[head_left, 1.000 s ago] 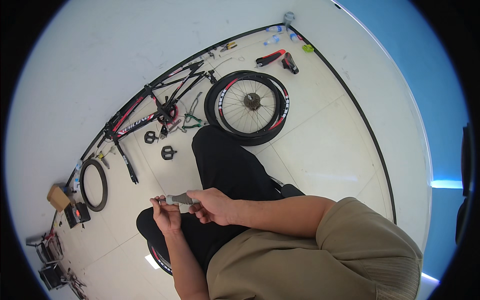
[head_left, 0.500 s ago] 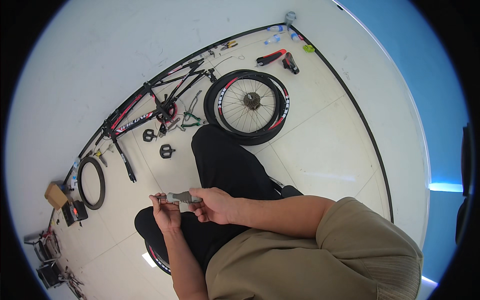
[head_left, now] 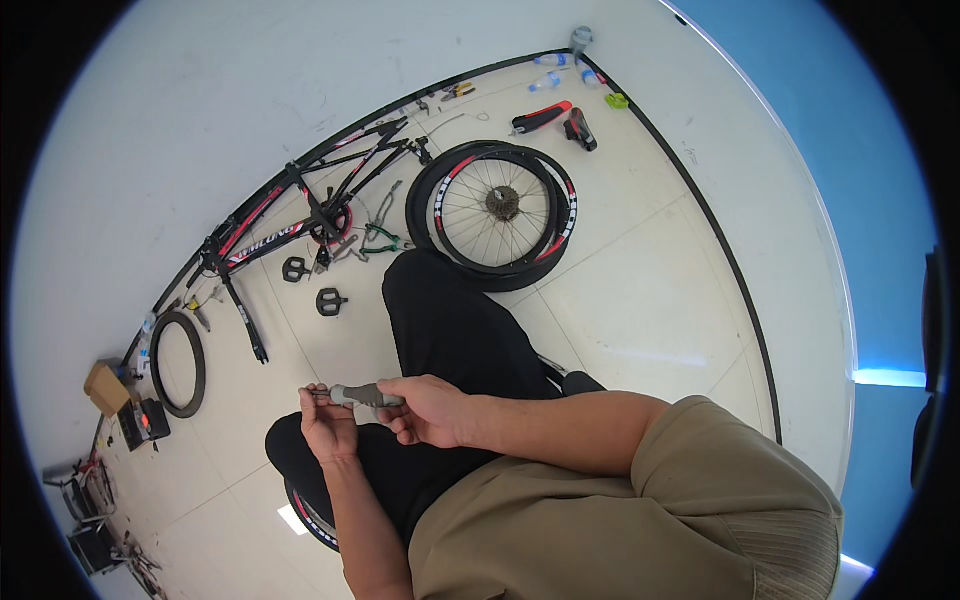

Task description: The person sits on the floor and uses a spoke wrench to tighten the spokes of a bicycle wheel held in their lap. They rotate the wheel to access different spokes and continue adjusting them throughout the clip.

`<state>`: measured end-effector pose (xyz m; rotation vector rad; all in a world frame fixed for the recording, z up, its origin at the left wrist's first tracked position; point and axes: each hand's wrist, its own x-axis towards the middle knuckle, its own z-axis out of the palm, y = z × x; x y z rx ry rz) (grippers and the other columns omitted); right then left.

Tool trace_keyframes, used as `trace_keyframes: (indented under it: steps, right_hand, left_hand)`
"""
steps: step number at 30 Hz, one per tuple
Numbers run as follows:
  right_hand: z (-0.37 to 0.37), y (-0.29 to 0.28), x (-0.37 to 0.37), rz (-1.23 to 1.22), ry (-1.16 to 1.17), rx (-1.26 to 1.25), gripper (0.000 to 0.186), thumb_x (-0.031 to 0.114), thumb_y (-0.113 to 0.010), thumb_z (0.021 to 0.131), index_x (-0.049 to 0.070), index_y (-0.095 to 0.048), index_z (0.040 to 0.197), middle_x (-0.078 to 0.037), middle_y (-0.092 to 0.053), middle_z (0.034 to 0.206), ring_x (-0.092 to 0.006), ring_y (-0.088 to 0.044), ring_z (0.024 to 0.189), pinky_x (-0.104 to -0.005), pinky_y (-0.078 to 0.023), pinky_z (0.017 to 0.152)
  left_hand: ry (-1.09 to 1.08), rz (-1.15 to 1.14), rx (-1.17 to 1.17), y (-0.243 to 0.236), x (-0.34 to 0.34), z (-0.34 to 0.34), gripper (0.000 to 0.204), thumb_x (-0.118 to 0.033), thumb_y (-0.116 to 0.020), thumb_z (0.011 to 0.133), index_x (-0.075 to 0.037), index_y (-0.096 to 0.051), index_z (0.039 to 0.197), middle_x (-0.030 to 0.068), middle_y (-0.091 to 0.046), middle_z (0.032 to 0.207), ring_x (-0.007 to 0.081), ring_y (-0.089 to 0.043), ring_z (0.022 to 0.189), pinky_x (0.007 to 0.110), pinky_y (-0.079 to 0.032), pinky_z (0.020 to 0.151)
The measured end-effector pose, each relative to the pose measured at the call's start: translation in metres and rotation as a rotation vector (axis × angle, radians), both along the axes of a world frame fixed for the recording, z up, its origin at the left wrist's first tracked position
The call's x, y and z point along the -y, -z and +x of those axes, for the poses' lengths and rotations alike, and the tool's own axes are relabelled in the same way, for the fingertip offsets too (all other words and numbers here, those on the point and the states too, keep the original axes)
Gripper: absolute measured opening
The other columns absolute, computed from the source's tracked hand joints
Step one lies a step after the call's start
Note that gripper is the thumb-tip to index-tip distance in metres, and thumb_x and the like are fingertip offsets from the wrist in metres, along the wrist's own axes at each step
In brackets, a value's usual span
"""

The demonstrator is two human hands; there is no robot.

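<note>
A screwdriver with a grey handle (head_left: pixel 362 395) lies level above my lap, its thin shaft pointing left. My right hand (head_left: pixel 432 408) is closed round the back end of the handle. At the other end, the fingertips of my left hand (head_left: pixel 328 430) pinch the shaft near its tip. Whether a small part sits at that tip is too fine to make out. Below both hands are my legs in black trousers (head_left: pixel 450 320). Partly hidden under my left leg is another wheel (head_left: pixel 318 520) with a black and red rim.
A black and red bicycle frame (head_left: pixel 275 240) leans along the wall. Two stacked wheels (head_left: pixel 440 205), pedals (head_left: pixel 330 302), a green-handled tool (head_left: pixel 380 240) and a saddle (head_left: pixel 541 117) lie beyond my knees. To the left are a loose tyre (head_left: pixel 199 365) and an opened cardboard box (head_left: pixel 106 388).
The view has shifted very slightly. Both hands keep their hold on the screwdriver, with only a tiny movement of the left fingers at the shaft.
</note>
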<state>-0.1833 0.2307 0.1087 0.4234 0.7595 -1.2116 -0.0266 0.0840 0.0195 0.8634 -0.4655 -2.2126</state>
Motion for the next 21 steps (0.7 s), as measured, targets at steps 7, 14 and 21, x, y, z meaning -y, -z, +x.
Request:
trace_keyframes:
  steps: [7, 14, 21]
  right_hand:
    - [0.0009, 0.0009, 0.0012, 0.003, -0.015, 0.004, 0.020, 0.027, -0.051, 0.099, 0.008, -0.053, 0.095, -0.003, -0.057, 0.077, -0.0121, -0.049, 0.061, -0.0292, -0.041, 0.055]
    - [0.0004, 0.0007, 0.0005, -0.008, -0.024, 0.006, 0.020, 0.027, -0.051, 0.099, 0.008, -0.053, 0.096, -0.003, -0.056, 0.078, -0.0118, -0.048, 0.062, -0.0289, -0.041, 0.055]
    - [-0.0002, 0.0016, 0.0008, -0.010, -0.013, -0.006, 0.021, 0.028, -0.051, 0.099, 0.008, -0.054, 0.094, -0.003, -0.056, 0.076, -0.0113, -0.048, 0.061, -0.0286, -0.040, 0.055]
  left_hand:
    - [0.015, -0.022, -0.060, 0.0034, 0.0029, 0.0017, 0.018, -0.030, -0.059, 0.097, -0.013, -0.062, 0.094, -0.0008, -0.064, 0.092, 0.0149, -0.060, 0.083, 0.035, -0.048, 0.079]
    - [0.018, -0.047, -0.057, 0.0027, 0.0022, 0.0004, 0.020, -0.031, -0.058, 0.097, -0.012, -0.062, 0.093, 0.0003, -0.064, 0.088, 0.0149, -0.060, 0.081, 0.035, -0.047, 0.079]
    - [-0.002, -0.055, -0.051, 0.0055, 0.0030, 0.0016, 0.022, -0.031, -0.056, 0.098, -0.011, -0.061, 0.093, 0.0024, -0.066, 0.084, 0.0155, -0.060, 0.077, 0.034, -0.048, 0.079]
